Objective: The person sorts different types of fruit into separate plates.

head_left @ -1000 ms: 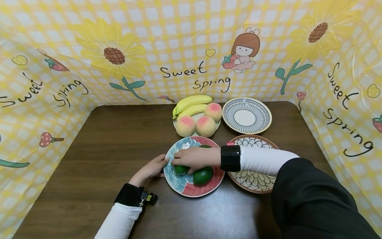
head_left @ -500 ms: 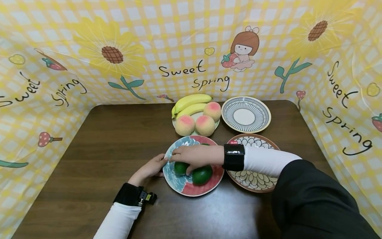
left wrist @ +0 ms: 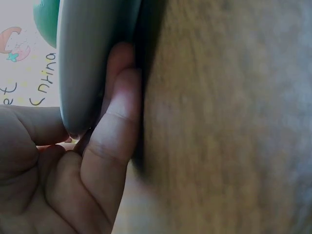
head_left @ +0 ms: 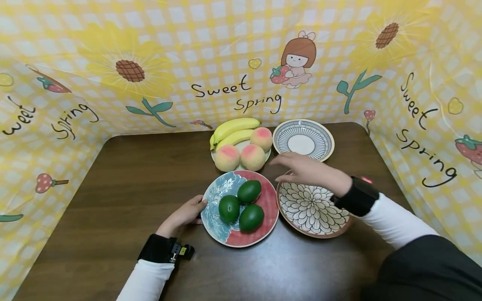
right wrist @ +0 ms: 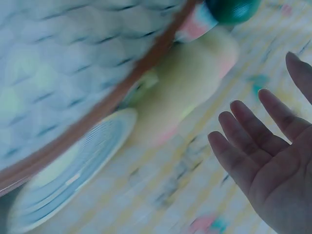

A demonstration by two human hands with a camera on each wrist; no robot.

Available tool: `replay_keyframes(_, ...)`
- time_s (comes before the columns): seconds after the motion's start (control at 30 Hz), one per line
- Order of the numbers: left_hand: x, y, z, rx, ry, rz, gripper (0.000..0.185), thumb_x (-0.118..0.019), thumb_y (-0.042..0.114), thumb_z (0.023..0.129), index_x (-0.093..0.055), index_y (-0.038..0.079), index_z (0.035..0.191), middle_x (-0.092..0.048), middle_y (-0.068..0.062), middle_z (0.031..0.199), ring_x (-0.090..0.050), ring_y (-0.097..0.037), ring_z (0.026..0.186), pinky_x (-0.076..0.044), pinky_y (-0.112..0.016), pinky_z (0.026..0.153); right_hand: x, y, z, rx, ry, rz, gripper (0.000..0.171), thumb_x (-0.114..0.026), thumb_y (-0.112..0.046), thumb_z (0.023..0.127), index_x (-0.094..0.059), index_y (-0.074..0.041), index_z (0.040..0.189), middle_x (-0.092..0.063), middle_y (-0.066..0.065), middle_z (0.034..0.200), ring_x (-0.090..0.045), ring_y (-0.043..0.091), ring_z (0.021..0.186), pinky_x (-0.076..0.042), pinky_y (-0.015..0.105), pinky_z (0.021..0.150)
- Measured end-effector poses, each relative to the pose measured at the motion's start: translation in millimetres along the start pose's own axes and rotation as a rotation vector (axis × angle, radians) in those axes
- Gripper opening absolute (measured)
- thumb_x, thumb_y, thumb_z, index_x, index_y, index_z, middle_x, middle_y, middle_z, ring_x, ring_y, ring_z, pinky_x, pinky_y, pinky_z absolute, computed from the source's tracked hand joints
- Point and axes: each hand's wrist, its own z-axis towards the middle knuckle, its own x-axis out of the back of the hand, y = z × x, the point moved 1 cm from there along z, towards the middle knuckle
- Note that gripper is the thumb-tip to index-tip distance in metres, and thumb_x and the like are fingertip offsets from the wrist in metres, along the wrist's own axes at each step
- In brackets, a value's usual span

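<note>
Right hand withdrawn, nearest avocado diagonal

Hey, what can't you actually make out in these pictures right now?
Head view: far rim of the flower-patterned plate, partly behind the right hand.
Head view: most of the fruit plate, under the bananas and peaches.
Left wrist view: most of a green fruit, cut off by the top edge and the red-and-blue plate.
Right wrist view: the peaches' outlines, lost to blur.

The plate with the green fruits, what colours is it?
The plate is light blue and pinkish red, seen best in the head view.
</note>
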Motion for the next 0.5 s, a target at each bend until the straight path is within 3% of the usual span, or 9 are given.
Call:
replay_keyframes(0.2, -3.0, 0.1, 1.2, 0.012, -0.014, 0.023, 0.041, -0.031, 0.019, 0.113, -0.034, -0.011, 0.142, -0.056, 0.0, 0.09, -0.056, -0.004, 0.068, -0.049, -0.019, 0.059, 9, 35, -77, -0.327, 0.06, 0.003, 0.041, -0.067, -0.021, 0.1, -0.061, 0.004, 0.132, -0.066, 0.024, 0.13, -0.061, 0.041, 0.123, -0.049, 0.057, 0.104)
replay_keyframes(0.4, 0.8, 0.7, -0.5, -0.004, -0.031, 0.02, 0.044, -0.029, 0.019, 0.113, -0.03, -0.012, 0.144, -0.058, -0.001, 0.092, -0.058, -0.003, 0.069, -0.051, -0.019, 0.06, -13, 50, -138, -0.619, 0.162, 0.077, 0.054, -0.064, -0.023, 0.101, -0.049, 0.011, 0.14, -0.051, 0.037, 0.139, -0.052, 0.053, 0.126, -0.044, 0.066, 0.103)
replay_keyframes(0.5, 1.3, 0.0, 0.7, -0.012, -0.038, 0.008, 0.044, -0.029, 0.018, 0.113, -0.028, -0.013, 0.144, -0.058, -0.001, 0.094, -0.058, -0.003, 0.07, -0.051, -0.019, 0.061, -24, 54, -161, -0.762, 0.16, 0.142, 0.066, -0.059, -0.03, 0.104, -0.036, 0.014, 0.148, -0.048, 0.041, 0.138, -0.053, 0.053, 0.122, -0.048, 0.064, 0.098)
